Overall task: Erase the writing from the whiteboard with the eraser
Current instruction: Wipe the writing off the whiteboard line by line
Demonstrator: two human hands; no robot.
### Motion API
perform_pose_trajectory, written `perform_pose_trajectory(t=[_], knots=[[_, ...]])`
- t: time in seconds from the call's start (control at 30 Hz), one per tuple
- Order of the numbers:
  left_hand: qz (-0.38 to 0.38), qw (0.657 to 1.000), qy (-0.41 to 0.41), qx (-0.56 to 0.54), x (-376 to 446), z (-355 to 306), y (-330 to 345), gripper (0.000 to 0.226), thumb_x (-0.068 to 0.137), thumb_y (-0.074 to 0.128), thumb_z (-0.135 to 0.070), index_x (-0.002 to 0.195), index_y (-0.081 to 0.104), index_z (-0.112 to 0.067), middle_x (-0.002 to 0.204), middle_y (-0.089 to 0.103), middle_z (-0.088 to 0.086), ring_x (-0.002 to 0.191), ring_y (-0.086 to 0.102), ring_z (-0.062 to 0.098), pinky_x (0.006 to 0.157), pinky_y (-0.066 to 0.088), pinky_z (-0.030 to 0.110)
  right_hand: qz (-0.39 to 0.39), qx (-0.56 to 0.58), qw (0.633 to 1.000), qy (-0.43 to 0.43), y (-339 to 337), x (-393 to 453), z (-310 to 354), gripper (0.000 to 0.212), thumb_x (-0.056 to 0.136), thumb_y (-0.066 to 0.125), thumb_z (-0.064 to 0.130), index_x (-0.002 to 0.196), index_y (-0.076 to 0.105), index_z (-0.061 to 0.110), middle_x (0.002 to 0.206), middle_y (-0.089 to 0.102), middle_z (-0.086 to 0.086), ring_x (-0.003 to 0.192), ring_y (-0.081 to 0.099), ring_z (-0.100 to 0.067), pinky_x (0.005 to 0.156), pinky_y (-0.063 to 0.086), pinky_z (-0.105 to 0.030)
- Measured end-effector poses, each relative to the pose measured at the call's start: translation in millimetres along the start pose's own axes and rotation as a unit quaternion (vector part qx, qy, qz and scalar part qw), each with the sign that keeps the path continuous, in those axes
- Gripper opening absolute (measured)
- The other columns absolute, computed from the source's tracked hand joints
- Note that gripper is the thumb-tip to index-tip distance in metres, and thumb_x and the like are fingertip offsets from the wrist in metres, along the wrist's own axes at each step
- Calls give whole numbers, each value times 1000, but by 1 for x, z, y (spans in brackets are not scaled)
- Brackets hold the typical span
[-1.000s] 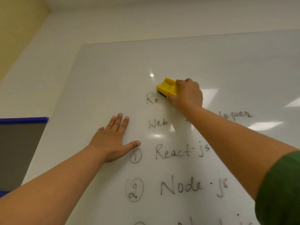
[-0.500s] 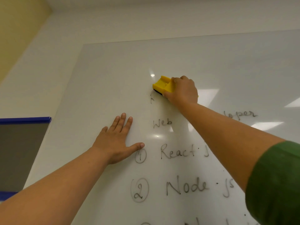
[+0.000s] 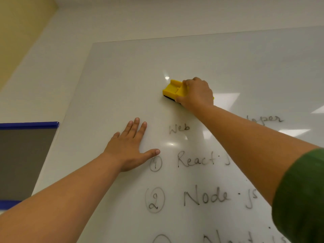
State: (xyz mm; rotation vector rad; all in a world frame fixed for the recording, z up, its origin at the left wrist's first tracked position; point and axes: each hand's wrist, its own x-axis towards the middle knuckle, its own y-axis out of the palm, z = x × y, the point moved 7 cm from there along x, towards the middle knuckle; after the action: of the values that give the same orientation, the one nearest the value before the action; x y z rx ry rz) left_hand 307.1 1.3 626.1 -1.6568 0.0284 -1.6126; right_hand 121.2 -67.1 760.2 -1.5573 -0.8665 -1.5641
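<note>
Since earlier, "Re" is gone; right hand (image 3: 197, 93) grips one eraser (image 3: 172, 91), left hand (image 3: 129, 146) flat, open.

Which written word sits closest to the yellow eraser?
"Web", just below the eraser held in the right hand; "React" and "Node" lie lower down.

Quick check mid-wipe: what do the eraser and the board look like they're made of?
Eraser: yellow body looks like moulded hard plastic, matte, with crisp ridged edges; a dark strip underneath, probably felt, sits against the board. Whiteboard: smooth glossy white sheet, likely coated metal or melamine, mirroring ceiling lights. Right hand holds the eraser.
</note>
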Motion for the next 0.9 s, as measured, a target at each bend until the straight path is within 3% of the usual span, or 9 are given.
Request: perform_pose_trajectory(t=[0.27,0.47,0.57,0.8,0.9], knots=[[-3,1000,4,8,1,0,-2,103,60,5,-85,142,-25,-29,151,-30,-5,142,-20,11,117,6,40,46,13,992,-118,9,-49,3,62,76,70,35,133,46,22,121,52,-4,110,45,-25,88,39,-38],[-4,1000,1,9,-1,-1,0,106,59,5,-85,142,-27,-28,151,-32,-4,141,-22,12,117,4,41,28,5,999,-14,-7,-4,-16,61,75,72,34,130,48,20,123,50,-7,115,44,-28,91,42,-40],[-2,1000,1,6,-1,-1,-1,108,55,2,-86,142,-26,-28,151,-31,-4,142,-21,12,117,4,41,31,-6,999,-14,0,1,-2,59,77,70,33,130,48,20,124,49,-8,115,44,-29,93,40,-41],[-11,1000,6,4,1,1,0,109,55,2,-87,143,-24,-29,152,-30,-4,142,-20,12,117,7,41,93,21,984,-154,14,-66,10,65,76,71,34,134,44,23,126,50,-3,112,44,-24,92,35,-35],[0,1000,5,6,0,0,0,110,54,3,-87,143,-25,-29,151,-31,-4,142,-20,12,117,6,41,115,6,981,-156,4,-73,-10,64,76,71,36,133,45,24,123,52,-2,110,44,-22,88,36,-33]])
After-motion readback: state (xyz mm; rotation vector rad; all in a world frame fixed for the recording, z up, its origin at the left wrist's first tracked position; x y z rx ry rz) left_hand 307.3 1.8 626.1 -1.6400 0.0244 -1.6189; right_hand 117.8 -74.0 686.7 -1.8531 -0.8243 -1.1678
